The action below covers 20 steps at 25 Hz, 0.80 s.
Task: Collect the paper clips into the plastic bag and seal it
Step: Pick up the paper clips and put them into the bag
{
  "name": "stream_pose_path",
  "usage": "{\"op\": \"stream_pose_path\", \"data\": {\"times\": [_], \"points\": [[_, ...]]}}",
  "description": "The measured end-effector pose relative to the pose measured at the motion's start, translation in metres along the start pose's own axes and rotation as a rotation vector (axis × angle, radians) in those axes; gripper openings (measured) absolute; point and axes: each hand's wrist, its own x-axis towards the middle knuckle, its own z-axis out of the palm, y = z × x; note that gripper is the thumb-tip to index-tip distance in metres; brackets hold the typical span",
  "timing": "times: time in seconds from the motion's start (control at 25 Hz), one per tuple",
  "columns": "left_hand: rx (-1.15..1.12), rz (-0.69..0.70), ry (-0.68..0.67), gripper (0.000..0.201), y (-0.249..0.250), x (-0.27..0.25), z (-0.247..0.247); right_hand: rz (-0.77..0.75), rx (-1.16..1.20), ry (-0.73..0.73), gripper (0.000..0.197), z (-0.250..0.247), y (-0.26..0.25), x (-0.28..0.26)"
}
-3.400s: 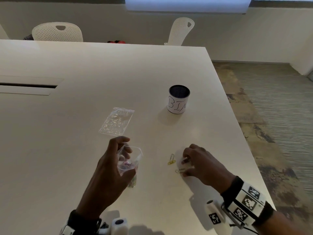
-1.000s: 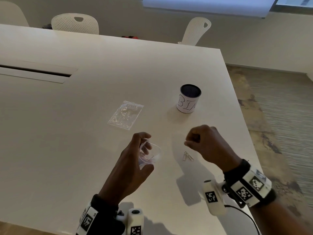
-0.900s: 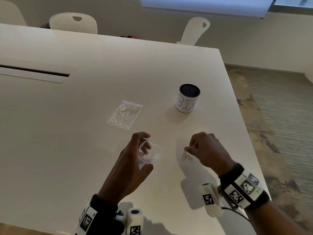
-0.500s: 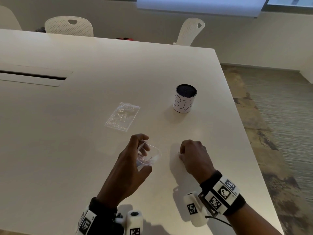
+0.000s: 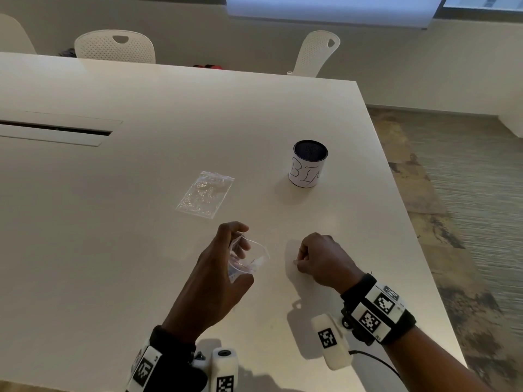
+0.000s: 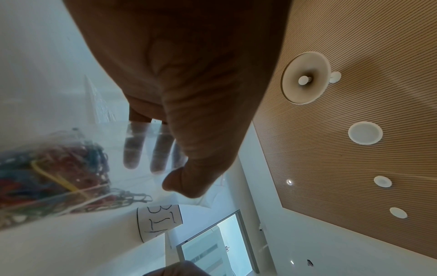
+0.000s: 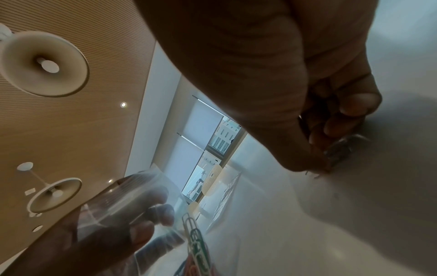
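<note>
Left hand grips the open plastic bag holding coloured paper clips. Right hand, curled, pinches a clip on the surface. Beyond: second bag, labelled can.

This looks like an office meeting room. A large pale tabletop fills most of the head view, with a long cable slot set into it near its left edge. White perforated chairs stand along its far edge against a plain wall. Past its right edge lies patterned carpet. Overhead, a slatted wood ceiling carries round disc lamps and small recessed spotlights, and roller blinds cover tall windows.
</note>
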Motion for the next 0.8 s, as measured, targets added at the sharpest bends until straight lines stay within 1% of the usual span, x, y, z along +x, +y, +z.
{"op": "stream_pose_path", "data": {"times": [0.16, 0.28, 0.36, 0.44, 0.56, 0.64, 0.72, 0.8], "points": [[-0.021, -0.004, 0.004, 0.072, 0.000, 0.000, 0.000, -0.065, -0.044, -0.047, 0.010, -0.002, 0.002, -0.001], [-0.019, -0.002, 0.000, 0.073, -0.001, 0.000, -0.001, -0.091, 0.002, -0.043, 0.007, -0.010, 0.010, 0.000], [-0.020, -0.005, 0.001, 0.073, -0.002, -0.001, -0.002, -0.078, 0.140, 0.021, 0.005, -0.024, 0.018, 0.002], [-0.023, -0.008, 0.006, 0.073, -0.003, -0.003, -0.003, -0.099, 0.377, 0.085, 0.007, -0.043, 0.022, -0.001], [-0.023, -0.001, 0.015, 0.075, -0.004, -0.004, -0.004, -0.219, 0.672, 0.114, 0.019, -0.066, 0.003, -0.022], [-0.023, 0.003, 0.013, 0.077, -0.004, -0.004, -0.004, -0.318, 0.768, 0.117, 0.016, -0.069, -0.021, -0.038], [-0.021, 0.002, 0.004, 0.080, -0.004, -0.003, -0.004, -0.408, 0.784, 0.119, 0.015, -0.064, -0.045, -0.052], [-0.017, -0.005, 0.001, 0.083, -0.004, -0.002, -0.004, -0.484, 0.700, 0.146, 0.016, -0.053, -0.063, -0.059]]}}
